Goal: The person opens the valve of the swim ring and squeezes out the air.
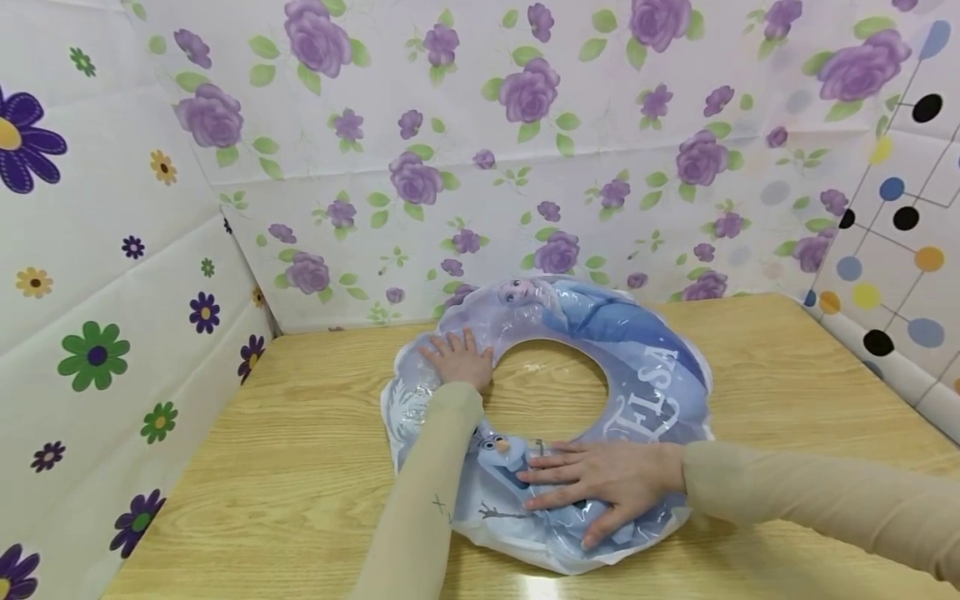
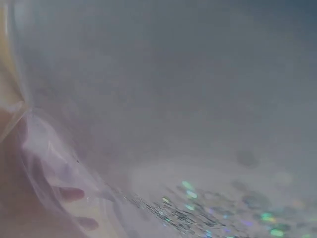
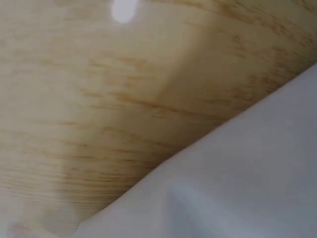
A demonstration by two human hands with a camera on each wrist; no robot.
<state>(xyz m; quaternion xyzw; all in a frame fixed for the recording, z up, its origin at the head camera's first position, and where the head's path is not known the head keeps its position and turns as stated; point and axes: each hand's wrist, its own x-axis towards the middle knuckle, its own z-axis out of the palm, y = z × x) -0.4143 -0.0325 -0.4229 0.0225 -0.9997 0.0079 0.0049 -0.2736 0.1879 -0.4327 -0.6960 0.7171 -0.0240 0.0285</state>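
A clear blue inflatable swim ring (image 1: 645, 358) printed with cartoon figures and the word ELSA lies flat on the wooden table (image 1: 300, 467). My left hand (image 1: 459, 358) presses flat on the ring's far left part, fingers spread. My right hand (image 1: 592, 487) lies flat on the ring's near edge, fingers straight and pointing left. The left wrist view is a blur of the ring's glittery plastic (image 2: 208, 208) with fingertips (image 2: 74, 194) showing at the lower left. In the right wrist view, the ring's pale edge (image 3: 237, 188) rests against the table's wood (image 3: 99, 99).
Flower-patterned sheets (image 1: 480, 150) wall off the table at the back and left. A dotted sheet (image 1: 892, 250) closes the right side. Bare wood shows to the left, right and front of the ring.
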